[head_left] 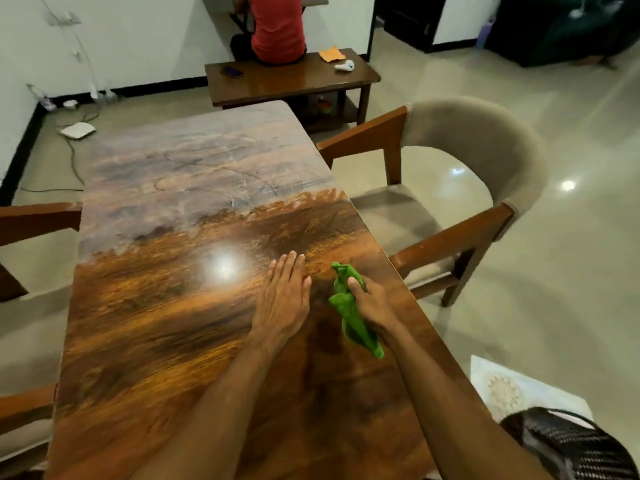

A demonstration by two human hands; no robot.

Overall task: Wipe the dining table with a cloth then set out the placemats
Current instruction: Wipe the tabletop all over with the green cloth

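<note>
The long dining table (166,237) has a glossy brown and orange top and runs away from me. My left hand (282,303) lies flat on it, palm down with fingers straight, near the right side. Just to its right, my right hand (372,303) grips a crumpled green cloth (349,317) that rests on the tabletop close to the right edge. A pale patterned placemat (505,393) lies at the lower right beyond the table's edge, partly hidden by a dark woven thing (571,445).
A cushioned wooden chair (478,174) stands at the table's right side. More chairs (31,220) sit along the left. Past the far end is a low wooden bench (287,81) with a person in a red shirt (277,26) seated behind it. Cables lie on the floor (78,129) far left.
</note>
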